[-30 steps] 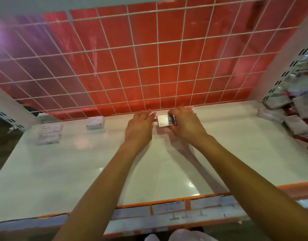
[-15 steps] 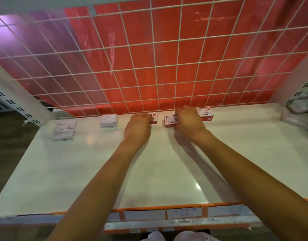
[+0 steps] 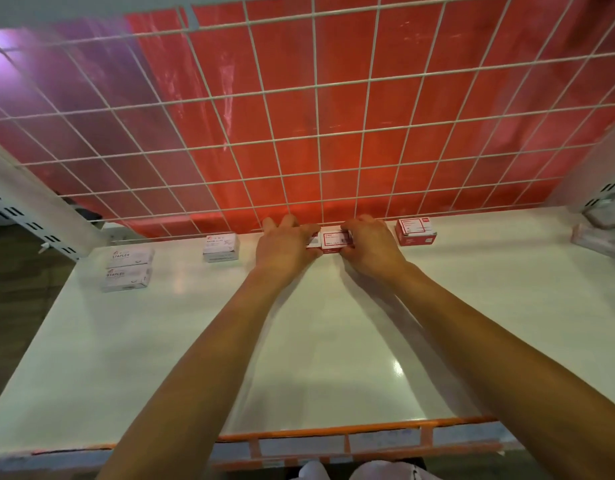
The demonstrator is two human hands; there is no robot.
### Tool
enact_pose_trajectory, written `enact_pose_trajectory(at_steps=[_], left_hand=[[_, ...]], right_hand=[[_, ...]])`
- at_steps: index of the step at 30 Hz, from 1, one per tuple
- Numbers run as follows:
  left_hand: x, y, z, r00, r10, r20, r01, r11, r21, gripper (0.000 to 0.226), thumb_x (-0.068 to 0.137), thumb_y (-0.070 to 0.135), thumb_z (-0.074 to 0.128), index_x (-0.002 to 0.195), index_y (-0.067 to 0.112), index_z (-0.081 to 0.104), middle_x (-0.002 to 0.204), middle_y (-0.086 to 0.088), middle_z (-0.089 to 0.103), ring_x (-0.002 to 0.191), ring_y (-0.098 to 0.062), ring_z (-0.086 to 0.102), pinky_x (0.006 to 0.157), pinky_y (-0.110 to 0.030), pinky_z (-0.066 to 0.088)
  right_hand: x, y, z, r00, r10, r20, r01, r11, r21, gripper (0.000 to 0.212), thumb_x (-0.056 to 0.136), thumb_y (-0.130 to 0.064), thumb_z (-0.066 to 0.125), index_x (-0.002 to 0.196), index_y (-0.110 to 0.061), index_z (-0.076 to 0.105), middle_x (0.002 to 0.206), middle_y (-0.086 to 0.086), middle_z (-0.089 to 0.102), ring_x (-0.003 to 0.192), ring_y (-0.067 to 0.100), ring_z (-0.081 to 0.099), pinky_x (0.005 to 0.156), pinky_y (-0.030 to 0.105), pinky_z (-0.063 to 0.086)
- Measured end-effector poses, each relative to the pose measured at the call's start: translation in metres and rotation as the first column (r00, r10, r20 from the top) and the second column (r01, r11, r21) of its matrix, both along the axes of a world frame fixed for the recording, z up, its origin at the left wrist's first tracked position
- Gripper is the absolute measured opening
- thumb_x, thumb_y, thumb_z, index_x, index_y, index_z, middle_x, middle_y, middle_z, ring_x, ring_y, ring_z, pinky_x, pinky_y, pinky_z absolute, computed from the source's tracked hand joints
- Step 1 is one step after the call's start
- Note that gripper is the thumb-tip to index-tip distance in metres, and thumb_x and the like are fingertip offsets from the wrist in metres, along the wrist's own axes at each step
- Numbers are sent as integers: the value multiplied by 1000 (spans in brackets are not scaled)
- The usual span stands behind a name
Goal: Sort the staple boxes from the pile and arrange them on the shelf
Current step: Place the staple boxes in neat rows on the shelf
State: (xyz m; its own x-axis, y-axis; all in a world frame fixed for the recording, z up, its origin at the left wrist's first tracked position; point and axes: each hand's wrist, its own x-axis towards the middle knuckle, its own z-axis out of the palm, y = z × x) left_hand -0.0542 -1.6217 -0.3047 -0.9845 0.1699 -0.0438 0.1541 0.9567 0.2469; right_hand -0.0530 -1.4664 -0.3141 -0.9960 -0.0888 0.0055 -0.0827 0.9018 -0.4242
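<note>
Both hands meet at a small staple box point(image 3: 335, 239) at the back of the white shelf point(image 3: 299, 341), against the wire grid point(image 3: 299, 133).

The right hand point(image 3: 372, 247) curls its fingers and thumb round the box's right end. The left hand point(image 3: 285, 244) lies with fingers fairly straight and spread, covering a second box point(image 3: 312, 242) that touches the first on its left. A red box point(image 3: 416, 231) stands just right of the hands. A white box point(image 3: 221, 247) sits to their left, and two boxes marked STAPLES point(image 3: 128, 268) lie farther left, one in front of the other. Blurred packets point(image 3: 600, 223) at the right edge may be the pile.
</note>
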Motion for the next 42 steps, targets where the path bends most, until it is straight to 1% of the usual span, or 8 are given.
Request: enact_pose_trajectory(at_steps=[3, 8, 17, 23, 30, 34, 37, 42], left_hand=[[-1, 1, 0, 1000, -5, -8, 5, 1000, -19, 53, 84, 53, 62, 134, 46, 46, 109, 2, 47, 110, -31, 37, 86, -38, 46], [-5, 3, -2, 1000, 30, -10, -29, 999, 34, 47, 85, 52, 62, 129, 41, 54, 110, 1, 50, 111, -30, 37, 86, -37, 45], [-3, 7, 1, 1000, 28, -8, -28, 999, -25, 49, 86, 54, 59, 132, 39, 52, 115, 1, 51, 114, -30, 38, 88, -35, 47], [1, 7, 1, 1000, 20, -21, -21, 998, -53, 49, 88, 54, 56, 135, 42, 48, 111, 2, 48, 112, -29, 38, 78, -34, 42], [12, -3, -3, 992, 98, -85, -104, 992, -66, 65, 85, 53, 61, 141, 29, 38, 132, -5, 46, 121, -29, 38, 92, -39, 44], [24, 2, -2, 984, 64, -166, -72, 997, -41, 60, 89, 52, 56, 140, 23, 42, 136, -6, 46, 125, -27, 37, 98, -39, 40], [35, 20, -1, 981, 31, -191, -39, 998, -38, 55, 93, 47, 50, 141, 21, 41, 143, -6, 42, 132, -26, 32, 103, -39, 34], [55, 60, -3, 980, 27, -196, -40, 997, -65, 51, 96, 40, 51, 142, 23, 39, 149, -2, 38, 137, -24, 29, 111, -38, 29]], right_hand=[[-1, -1, -1, 1000, -16, 14, 16, 1000, -19, 36, 86, -24, 67, 120, -16, 59, 116, 7, 57, 109, 25, 51, 97, 35, 43], [-1, 0, -2, 1000, -29, 6, 29, 999, -22, 34, 86, -25, 67, 119, -17, 60, 116, 6, 57, 108, 24, 51, 97, 35, 42], [2, 2, 2, 1000, -17, 25, 18, 999, -36, 36, 86, -24, 66, 121, -16, 60, 119, 6, 58, 109, 24, 52, 99, 36, 42], [3, 3, 1, 999, -16, 30, 18, 999, -38, 39, 86, -25, 67, 123, -18, 58, 123, 6, 58, 113, 26, 52, 101, 38, 42], [17, 6, 3, 998, -46, -36, 44, 998, -45, 47, 86, -23, 66, 131, -20, 50, 131, 4, 51, 121, 25, 43, 106, 39, 34], [29, 8, 6, 995, -26, -101, 21, 999, -48, 41, 90, -27, 59, 129, -17, 51, 130, 4, 54, 119, 24, 45, 106, 37, 34], [39, 10, 9, 991, 29, -130, -28, 1000, 12, 46, 90, -26, 58, 134, -14, 48, 137, 5, 50, 126, 26, 41, 109, 36, 29], [59, 31, 12, 992, 68, -103, -60, 995, 78, 47, 94, -31, 54, 138, -16, 43, 144, 2, 43, 131, 22, 36, 112, 34, 25]])
